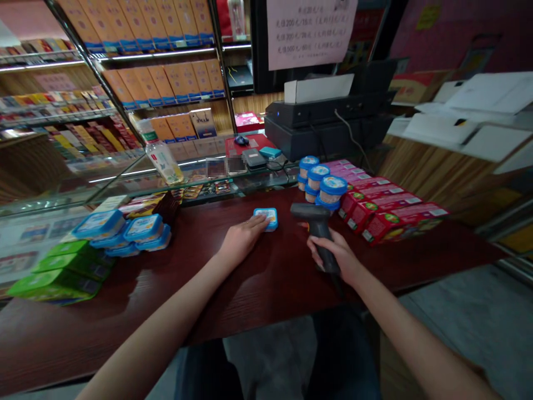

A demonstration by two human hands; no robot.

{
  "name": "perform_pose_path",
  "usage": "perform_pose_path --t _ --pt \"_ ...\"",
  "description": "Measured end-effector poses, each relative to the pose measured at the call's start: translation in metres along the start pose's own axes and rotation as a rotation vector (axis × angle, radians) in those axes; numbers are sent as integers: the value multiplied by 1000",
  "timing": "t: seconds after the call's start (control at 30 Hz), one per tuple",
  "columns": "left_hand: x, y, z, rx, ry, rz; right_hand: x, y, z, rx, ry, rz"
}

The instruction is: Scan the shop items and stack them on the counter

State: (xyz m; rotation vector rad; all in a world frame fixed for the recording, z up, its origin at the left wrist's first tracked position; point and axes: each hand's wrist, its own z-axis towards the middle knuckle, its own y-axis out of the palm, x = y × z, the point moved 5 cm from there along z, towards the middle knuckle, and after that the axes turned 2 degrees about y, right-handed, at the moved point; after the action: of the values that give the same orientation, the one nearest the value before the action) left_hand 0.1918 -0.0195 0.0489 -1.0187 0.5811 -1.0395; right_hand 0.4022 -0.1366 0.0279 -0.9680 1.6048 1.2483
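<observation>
Dark red wood of the tabletop (258, 289) fills the foreground, where we see both hands at work in a shop. The left hand (242, 237) lies palm down, fingers stretched loosely, their tips resting on the near edge of a small blue-rimmed tub (266, 216) that sits flat near the middle of the tabletop. The right hand (336, 254) is closed around the grip of a black barcode scanner (315, 218), whose head points left toward the tub, near it but apart. Behind the scanner stand stacked blue-lidded cups (328, 189), with a row of red boxes (391, 214) to their right. At far left we find green boxes (54, 275) and flat blue tubs (125, 229). A black till (325, 122) stands at the back.
</observation>
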Motion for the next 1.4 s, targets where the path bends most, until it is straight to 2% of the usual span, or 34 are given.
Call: perform_pose_path --t 0.17,0.3,0.47,0.63,0.7,0.77,0.83,0.93,1.03,1.17,1.23,1.3,1.4 --pt "11 38 91 -54 -179 15 -1 -4 -3 47 -26 61" --pt "7 63 143 -38 -237 14 -1 -3 0 61 -26 94" --pt "-10 83 173 -32 -261 39 -3 -4 -1 63 -10 114" --pt "-21 97 173 -41 -203 -20 -2 -3 1 38 -5 111" --pt "-22 93 159 -27 -179 -30 -1 -3 2 24 -5 103" --pt "-22 77 133 3 -161 6 -1 -3 2 6 -3 91" --pt "-22 52 95 30 -133 79 -2 0 1 -28 -3 68" --pt "-27 7 20 42 -118 199 -4 12 -1 -85 11 35" --pt "-46 -42 -61 114 -266 295 2 42 3 -167 56 71" --pt "-79 -95 -151 257 -492 385 21 105 18 -355 108 139" --pt "-91 -109 -176 289 -532 374 30 136 27 -456 149 152" --pt "-98 -114 -188 305 -541 338 37 158 33 -537 198 130" --pt "-102 -116 -191 383 -573 317 41 172 36 -613 257 48"
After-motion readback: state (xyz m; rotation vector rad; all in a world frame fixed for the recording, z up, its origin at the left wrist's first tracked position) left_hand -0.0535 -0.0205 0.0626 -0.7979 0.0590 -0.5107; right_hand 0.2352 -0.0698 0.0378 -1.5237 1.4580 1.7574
